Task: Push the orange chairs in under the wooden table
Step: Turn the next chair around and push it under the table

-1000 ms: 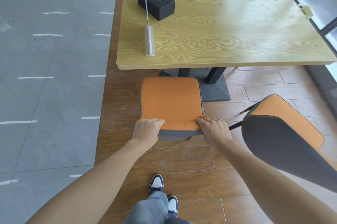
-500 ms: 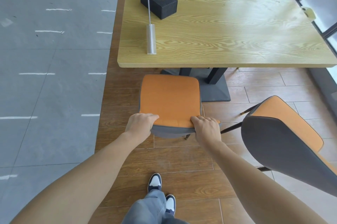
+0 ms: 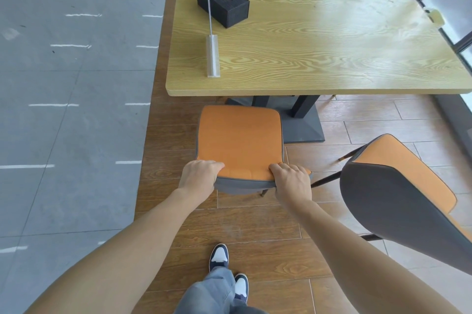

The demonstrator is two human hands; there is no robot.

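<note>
Nearest: both arms reach fwd, left hand (image 3: 201, 175) and right hand (image 3: 291, 180) clamped on the top edge of the chair back, fingers curled over onto the orange side, thumbs hidden behind the grey shell. Left hand at left corner, right hand at right corner, about level w/ each other, so neither is nearer.

The held chair (image 3: 240, 139) sits just beyond the knuckles, seat pointing straight at the wooden table (image 3: 319, 42); its far edge is just short of the table's near edge, not under yet. Push line runs straight away from the hands, roughly square to that edge. The dark pedestal base (image 3: 301, 124) lies far-right of the seat, prob. the thing to clear.

Second chair (image 3: 403, 198) at near right, angled, untouched. Two more orange chairs on the far side.
</note>
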